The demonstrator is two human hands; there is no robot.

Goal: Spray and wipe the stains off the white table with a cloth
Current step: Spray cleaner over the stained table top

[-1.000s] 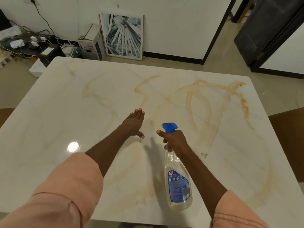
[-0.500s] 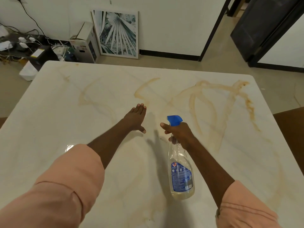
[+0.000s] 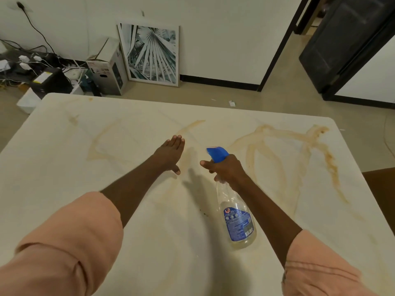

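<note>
Clear plastic with a blue trigger head, the spray bottle is held above the white worktop a little right of centre. Its long axis runs from about 5 o'clock at the base, which is nearest the person, to about 11 o'clock at the head. The nozzle points away from the person and slightly left, toward the far middle of the worktop. The base holds a little pale liquid, and a blue label wraps the lower body.

The right hand is wrapped around the neck of the bottle just under the blue head, fingers curled at the trigger and the thumb sticking out to the left.

The left hand is spread flat, palm down, fingers together and pointing to about 12 o'clock, thumb splayed toward the bottle. It lies low over the worktop just left of the nozzle, apart from it; whether it touches the surface I cannot tell. Both arms wear pink sleeves pushed up the forearm.

Tan stains loop across the worktop from about 12 to 3 o'clock, with fainter streaks around 10 o'clock. On the floor beyond the far edge, a framed leaf print leans against the wall beside a cardboard box.
</note>
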